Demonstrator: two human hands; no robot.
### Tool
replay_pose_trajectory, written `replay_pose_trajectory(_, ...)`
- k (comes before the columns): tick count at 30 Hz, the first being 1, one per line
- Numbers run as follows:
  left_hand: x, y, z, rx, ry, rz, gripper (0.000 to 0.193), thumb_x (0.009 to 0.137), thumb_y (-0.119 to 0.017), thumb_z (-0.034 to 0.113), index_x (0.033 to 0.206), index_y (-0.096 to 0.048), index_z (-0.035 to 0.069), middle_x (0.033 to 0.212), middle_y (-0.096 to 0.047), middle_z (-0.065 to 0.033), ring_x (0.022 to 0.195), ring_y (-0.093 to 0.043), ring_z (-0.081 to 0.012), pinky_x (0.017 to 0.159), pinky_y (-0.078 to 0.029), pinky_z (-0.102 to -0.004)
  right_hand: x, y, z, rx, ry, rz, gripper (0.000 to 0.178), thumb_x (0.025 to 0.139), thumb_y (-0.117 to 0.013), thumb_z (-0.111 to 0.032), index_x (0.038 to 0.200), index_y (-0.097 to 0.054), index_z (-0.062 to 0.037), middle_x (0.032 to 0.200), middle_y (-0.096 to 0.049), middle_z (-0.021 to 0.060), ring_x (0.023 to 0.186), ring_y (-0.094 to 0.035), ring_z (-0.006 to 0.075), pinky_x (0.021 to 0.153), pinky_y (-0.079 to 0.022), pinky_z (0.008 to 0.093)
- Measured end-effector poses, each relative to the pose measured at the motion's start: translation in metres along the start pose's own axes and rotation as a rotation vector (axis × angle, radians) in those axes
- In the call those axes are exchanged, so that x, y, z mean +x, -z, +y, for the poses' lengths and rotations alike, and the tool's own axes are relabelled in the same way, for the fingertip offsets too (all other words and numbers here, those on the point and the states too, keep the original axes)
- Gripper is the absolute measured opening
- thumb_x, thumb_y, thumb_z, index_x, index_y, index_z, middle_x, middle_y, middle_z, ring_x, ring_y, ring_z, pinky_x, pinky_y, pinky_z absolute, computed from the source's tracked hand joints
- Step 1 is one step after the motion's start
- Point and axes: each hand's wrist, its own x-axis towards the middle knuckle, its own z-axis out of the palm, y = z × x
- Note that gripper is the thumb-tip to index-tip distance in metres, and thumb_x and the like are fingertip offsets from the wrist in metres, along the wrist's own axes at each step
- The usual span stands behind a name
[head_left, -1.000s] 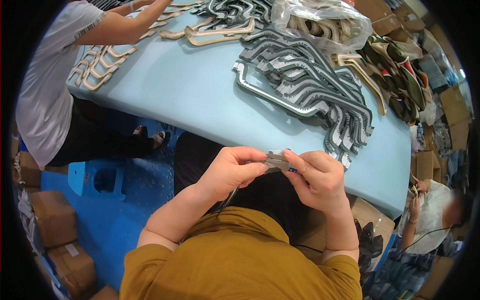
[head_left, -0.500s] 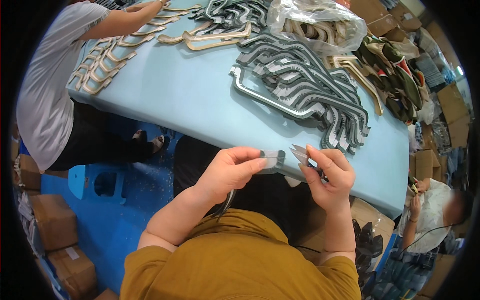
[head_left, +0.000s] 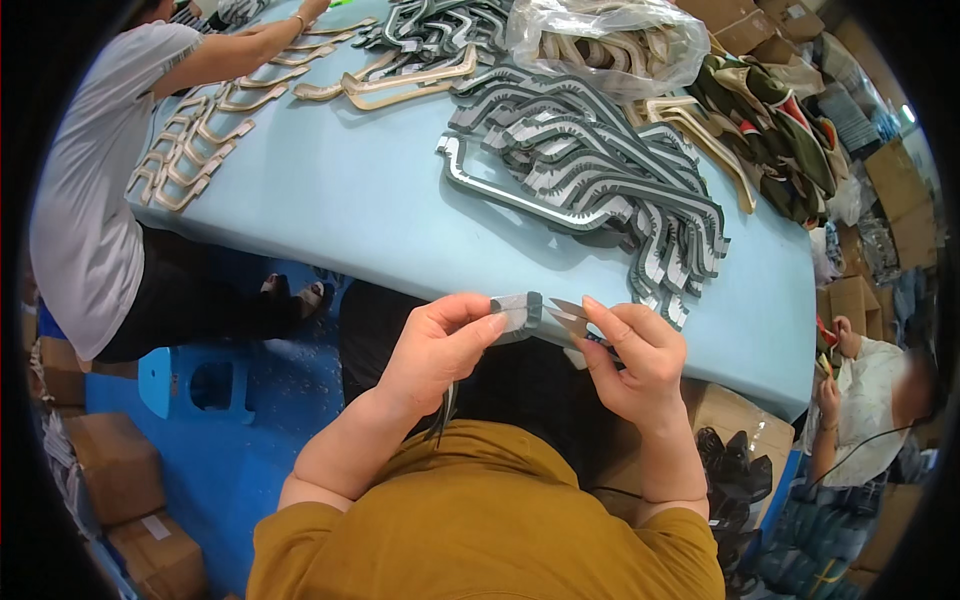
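Note:
My left hand (head_left: 440, 345) pinches a small grey fabric strip with dark green edging (head_left: 516, 313) between thumb and fingers. Thin dark tails hang down below that hand, by the wrist. In my right hand (head_left: 645, 358) is a pair of small thread snips (head_left: 572, 318), gripped between thumb and fingers. Their pointed blades face left, just short of the strip's right end; I cannot tell whether they touch. Just beyond both hands, a heap of bent grey and dark green strips (head_left: 590, 165) lies on the light blue table (head_left: 350, 205).
Beige curved pieces (head_left: 190, 150) spread over the table's left end, where a person in a white shirt (head_left: 90, 190) works. A clear plastic bag (head_left: 610, 45) of beige pieces stands at the back. Olive fabric pieces (head_left: 765, 130) lie right. A blue stool (head_left: 195, 385) is on the floor.
The snips in my right hand have come closer to the strip's right end. My left hand keeps its pinch on the strip. The whole view has shifted slightly.

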Motion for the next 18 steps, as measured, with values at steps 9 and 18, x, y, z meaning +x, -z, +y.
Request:
replay_pose_trajectory(9,-0.0011,-0.0016,-0.0013,-0.041,0.014,-0.012,0.015,0.086,-0.06,0.013,0.096,-0.06,0.001,0.066,-0.049,0.0069,0.047,-0.031,0.0019,0.039,-0.02,-0.0161,-0.0039,-0.0033,0.0004,0.007,0.004,0.013,0.04,0.06,-0.071,0.001,0.099,-0.065,-0.005,0.071,-0.059,0.0076,0.059,-0.057,0.0214,0.051,-0.045,0.0297)
replay_pose_trajectory(18,-0.0002,0.0007,-0.0062,-0.055,0.083,-0.058,0.016,0.086,-0.059,0.013,0.098,-0.06,0.002,0.066,-0.047,0.0075,0.047,-0.03,0.0017,0.04,-0.019,-0.0164,-0.0047,-0.002,-0.0031,0.193,-0.138,0.001,0.038,0.066,-0.07,-0.002,0.103,-0.064,-0.0012,0.078,-0.059,0.0074,0.061,-0.052,0.0134,0.051,-0.04,0.0215)
